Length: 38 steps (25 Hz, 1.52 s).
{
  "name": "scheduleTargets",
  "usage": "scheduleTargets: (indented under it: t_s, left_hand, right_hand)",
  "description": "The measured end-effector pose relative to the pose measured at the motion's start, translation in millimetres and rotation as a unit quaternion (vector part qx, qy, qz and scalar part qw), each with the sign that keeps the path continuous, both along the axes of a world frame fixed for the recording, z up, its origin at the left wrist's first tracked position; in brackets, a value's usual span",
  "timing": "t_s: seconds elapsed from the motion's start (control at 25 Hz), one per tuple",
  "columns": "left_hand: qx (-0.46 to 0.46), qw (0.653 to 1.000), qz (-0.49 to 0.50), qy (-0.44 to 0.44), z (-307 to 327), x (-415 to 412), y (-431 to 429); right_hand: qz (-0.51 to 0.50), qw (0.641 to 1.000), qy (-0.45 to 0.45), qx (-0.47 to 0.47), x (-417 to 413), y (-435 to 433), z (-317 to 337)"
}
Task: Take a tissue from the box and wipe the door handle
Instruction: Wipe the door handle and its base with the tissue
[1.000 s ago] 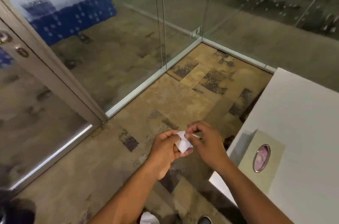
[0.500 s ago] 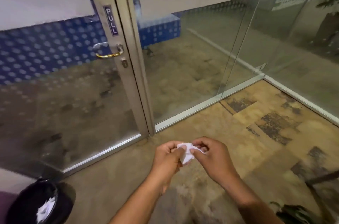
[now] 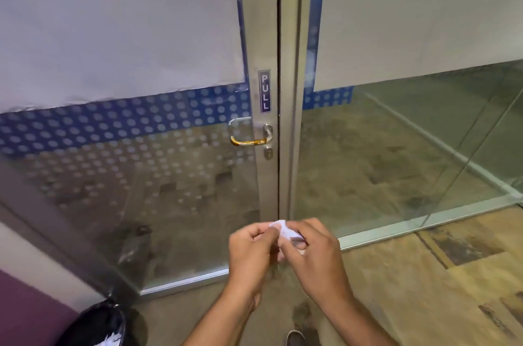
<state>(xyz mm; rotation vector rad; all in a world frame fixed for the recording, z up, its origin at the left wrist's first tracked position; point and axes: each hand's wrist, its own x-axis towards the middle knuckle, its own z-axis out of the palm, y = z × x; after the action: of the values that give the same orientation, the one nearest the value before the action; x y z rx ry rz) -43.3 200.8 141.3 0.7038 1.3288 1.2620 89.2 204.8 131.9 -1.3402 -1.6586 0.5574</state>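
Two hands meet at lower centre of the frame, both holding one small crumpled white tissue (image 3: 284,231). The left hand (image 3: 250,251) has its fingers pinched together on the tissue's left edge; the right hand (image 3: 314,252) has its fingers curled closed over the tissue's right side, so that only the top of the wad shows. The door handle (image 3: 248,136), a metal loop with a gold-coloured lower bar, sits at mid-frame on the door's metal frame (image 3: 264,34), well above the hands and untouched. A "PULL" label (image 3: 265,91) is fixed just above the handle; a keyhole (image 3: 268,153) sits just below it. A black-lined bin (image 3: 99,326) containing white paper stands on the floor (image 3: 438,289) at lower left. One shoe tip (image 3: 295,338) shows at the bottom edge.
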Motion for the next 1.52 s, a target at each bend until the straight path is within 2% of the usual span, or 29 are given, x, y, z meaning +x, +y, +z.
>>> scheduleTargets:
  t_s: [0.12,0.32,0.4,0.48,0.52,0.56,0.6,0.68,0.72,0.8,0.92,1.04,1.24,1.4,1.52]
  left_hand:
    - [0.017,0.999,0.027,-0.024,20,-13,63]
    - [0.073,0.996,0.039,-0.032,48,-22,160]
    - [0.123,0.991,0.044,0.008,60,-27,193]
    - [0.18,0.969,0.088,0.142,68,-40,219]
    - [0.208,0.94,0.11,0.247,72,-49,229]
    - [0.239,0.893,0.126,0.359,76,-60,239]
    - [0.27,0.835,0.137,0.46,81,-71,251]
    - [0.317,0.715,0.157,0.604,95,-92,276]
    - [0.327,0.665,0.166,0.651,103,-101,289]
    - [0.334,0.59,0.183,0.712,116,-117,311]
    - [0.312,0.517,0.212,0.768,128,-141,340]
    - [0.301,0.487,0.223,0.789,129,-161,359]
    - [0.349,0.454,0.225,0.788,120,-185,380]
    - [0.36,0.45,0.222,0.787,115,-190,385]
    - [0.359,0.448,0.226,0.787,114,-188,388]
  right_hand:
    - [0.044,0.999,0.006,0.027,-17,70,18]
    - [0.049,0.994,0.017,0.095,-28,189,45]
    - [0.048,0.99,0.031,0.132,-31,232,57]
    - [0.04,0.985,0.047,0.16,-34,268,72]
    - [0.029,0.984,0.053,0.168,-36,285,79]
    - [0.016,0.982,0.057,0.178,-39,299,85]
    - [0.003,0.98,0.057,0.19,-42,313,91]
    - [-0.023,0.972,0.041,0.229,-49,335,103]
    - [-0.036,0.967,0.028,0.25,-53,345,109]
    - [-0.065,0.956,-0.015,0.285,-61,357,119]
    - [-0.1,0.932,-0.068,0.34,-71,370,128]
    - [-0.119,0.916,-0.109,0.366,-76,384,129]
    - [-0.152,0.896,-0.153,0.387,-90,398,118]
    - [-0.156,0.903,-0.163,0.366,-90,393,102]
    - [-0.171,0.897,-0.138,0.383,-87,402,122]
